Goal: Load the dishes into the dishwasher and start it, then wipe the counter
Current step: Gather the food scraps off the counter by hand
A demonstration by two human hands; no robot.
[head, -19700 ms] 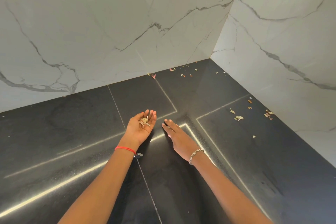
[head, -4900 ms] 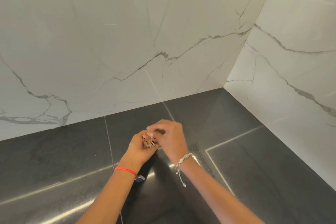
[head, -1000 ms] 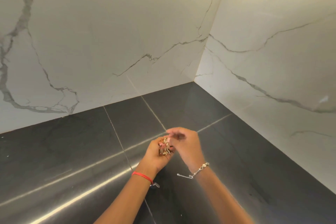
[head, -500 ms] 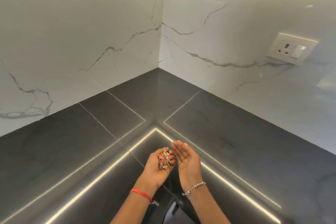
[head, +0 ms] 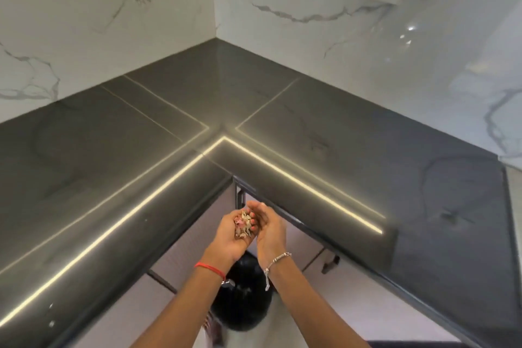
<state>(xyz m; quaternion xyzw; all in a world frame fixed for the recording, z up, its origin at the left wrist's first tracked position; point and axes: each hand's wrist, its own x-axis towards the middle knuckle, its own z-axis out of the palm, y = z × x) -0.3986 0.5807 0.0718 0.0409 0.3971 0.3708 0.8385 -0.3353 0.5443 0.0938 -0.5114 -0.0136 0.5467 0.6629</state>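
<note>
Scraps [head: 243, 227] cupped in left hand [head: 228, 239], right hand [head: 269, 230] open beside it, have moved off the counter [head: 113, 178] to just past its edge, above a dark bin [head: 240, 308]; counter looks clear, dumping likely next.

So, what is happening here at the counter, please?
A person holds a small pile of scraps in the cupped left hand. The right hand stands open beside it, like a shield. Both hands are just past the inner corner edge of the dark counter, above a dark round thing on the floor, perhaps a bin. It looks like the scraps are about to be thrown away.
</note>
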